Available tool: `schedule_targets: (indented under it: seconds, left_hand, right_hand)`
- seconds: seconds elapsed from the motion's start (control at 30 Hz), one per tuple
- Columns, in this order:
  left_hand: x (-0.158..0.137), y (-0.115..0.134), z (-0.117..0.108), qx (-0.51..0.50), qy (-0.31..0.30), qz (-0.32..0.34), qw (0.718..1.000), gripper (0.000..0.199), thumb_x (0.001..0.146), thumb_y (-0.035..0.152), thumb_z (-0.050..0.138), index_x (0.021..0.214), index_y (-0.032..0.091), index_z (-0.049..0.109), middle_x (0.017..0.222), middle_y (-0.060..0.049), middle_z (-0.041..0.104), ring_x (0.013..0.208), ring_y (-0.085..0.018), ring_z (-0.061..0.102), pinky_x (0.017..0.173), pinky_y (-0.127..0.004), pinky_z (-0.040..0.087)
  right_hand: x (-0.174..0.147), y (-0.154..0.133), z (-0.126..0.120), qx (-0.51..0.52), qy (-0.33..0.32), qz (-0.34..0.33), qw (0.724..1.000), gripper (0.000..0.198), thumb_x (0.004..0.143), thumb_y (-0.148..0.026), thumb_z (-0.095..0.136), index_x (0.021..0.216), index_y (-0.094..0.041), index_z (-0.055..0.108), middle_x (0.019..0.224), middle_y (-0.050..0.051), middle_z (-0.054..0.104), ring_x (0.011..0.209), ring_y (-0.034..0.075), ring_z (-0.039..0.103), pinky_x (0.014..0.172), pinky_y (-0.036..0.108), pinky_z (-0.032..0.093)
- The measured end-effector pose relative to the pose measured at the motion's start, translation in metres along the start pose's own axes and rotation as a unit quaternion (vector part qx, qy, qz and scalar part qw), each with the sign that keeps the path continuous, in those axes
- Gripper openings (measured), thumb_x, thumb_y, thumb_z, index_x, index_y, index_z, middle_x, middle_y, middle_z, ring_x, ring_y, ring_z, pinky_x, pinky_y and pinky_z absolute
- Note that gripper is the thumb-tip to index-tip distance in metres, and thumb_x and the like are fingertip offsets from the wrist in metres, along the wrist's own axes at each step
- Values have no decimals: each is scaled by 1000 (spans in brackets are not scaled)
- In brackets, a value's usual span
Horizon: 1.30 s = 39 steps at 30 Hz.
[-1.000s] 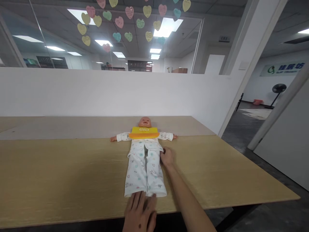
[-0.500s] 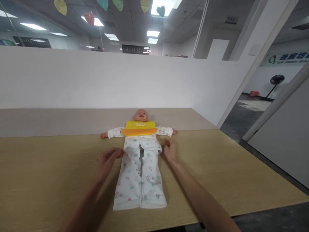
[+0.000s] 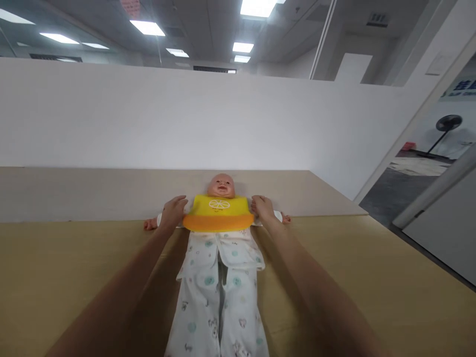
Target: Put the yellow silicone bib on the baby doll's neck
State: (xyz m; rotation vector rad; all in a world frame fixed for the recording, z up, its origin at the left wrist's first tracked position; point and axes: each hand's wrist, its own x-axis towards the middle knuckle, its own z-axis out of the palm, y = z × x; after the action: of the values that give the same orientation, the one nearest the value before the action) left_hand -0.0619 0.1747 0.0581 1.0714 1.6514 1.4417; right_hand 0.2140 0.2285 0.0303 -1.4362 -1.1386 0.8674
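A baby doll (image 3: 222,185) lies on its back with its arms stretched out to both sides. It wears a white printed top (image 3: 238,248) and white printed trousers (image 3: 241,302). Across its chest lies a yellow bib (image 3: 219,204) with a lemon-slice print and an orange pocket at the bottom. My left hand (image 3: 173,211), fingers loosely bent, hovers over the doll's sleeve beside the bib's left edge. On the other side, my right hand (image 3: 263,206) is at the bib's upper right edge, its fingers loosely curled. Neither hand visibly holds anything; whether the fingertips touch the bib I cannot tell.
The doll lies across a wooden table (image 3: 96,258) and a paler raised-looking strip (image 3: 92,193) behind it. A white partition wall (image 3: 167,119) with glass above stands at the back. To the right are a doorway, a door (image 3: 446,213) and a black floor fan (image 3: 448,123).
Both hands have moved forward from beside the doll's waist to either side of the bib, over the sleeves. The view has come closer to the doll.
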Motion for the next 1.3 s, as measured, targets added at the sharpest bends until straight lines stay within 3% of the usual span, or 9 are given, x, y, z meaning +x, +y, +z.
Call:
schedule_targets:
  seconds: [0.1,0.2,0.33,0.47,0.57,0.77,0.93,1.1,1.3]
  left_hand:
    - [34,-1,19,-99,-39,-113,988,33,80,30,52,108,14,56,77,-4,64,73,-15,62,76,-28,50]
    - [59,-2,38,-113,-98,-151,977,35,80,36,50,107,13,53,66,-3,60,57,-16,60,63,-30,52]
    - [84,-8,60,-134,-176,-195,956,37,77,40,53,105,15,56,66,-5,64,53,-22,62,55,-34,52]
    - [98,-15,68,-183,-280,-248,909,34,72,39,59,96,14,64,69,-8,70,56,-26,65,58,-37,54]
    - [97,-17,65,-217,-295,-251,896,34,70,37,64,96,15,68,73,-6,73,61,-27,68,60,-36,55]
    - [61,-19,60,-268,-287,-193,899,45,67,31,68,107,12,68,91,-9,75,76,-27,70,70,-34,55]
    - [25,-33,50,-267,-250,-94,926,60,58,20,68,117,11,64,99,-9,74,86,-27,70,76,-33,53]
    - [-14,-44,32,-206,-221,-115,946,65,50,9,61,115,12,64,74,-4,73,69,-24,68,66,-32,51]
    - [-74,-53,12,-220,-229,-110,942,65,42,5,61,105,16,67,79,-4,74,75,-25,68,69,-34,53]
  right_hand:
    - [21,-2,19,79,-64,104,989,24,83,-32,45,89,-12,57,65,5,62,61,16,62,60,26,49]
    - [39,-3,34,178,-108,182,961,27,84,-31,46,100,-12,55,74,7,65,65,17,64,63,28,50]
    - [62,3,47,201,-134,208,948,26,83,-33,49,98,-13,59,81,9,69,69,19,64,66,29,50]
    - [76,14,53,241,-183,217,928,23,80,-34,54,90,-16,63,79,7,70,70,19,64,64,29,50]
    - [73,17,52,279,-188,211,918,21,75,-31,58,89,-17,65,80,5,72,68,19,64,62,29,49]
    - [39,10,45,343,-157,154,913,26,65,-30,66,88,-18,69,91,4,74,85,21,67,75,29,49]
    - [-2,11,27,327,-144,90,930,33,57,-35,72,85,-18,72,97,6,73,104,25,63,88,33,47]
    - [-50,14,8,339,-147,87,925,29,52,-34,73,77,-20,72,87,6,74,99,26,65,91,35,45]
    - [-115,12,-13,376,-153,125,905,28,51,-33,71,76,-22,70,85,4,73,94,25,65,89,35,45]
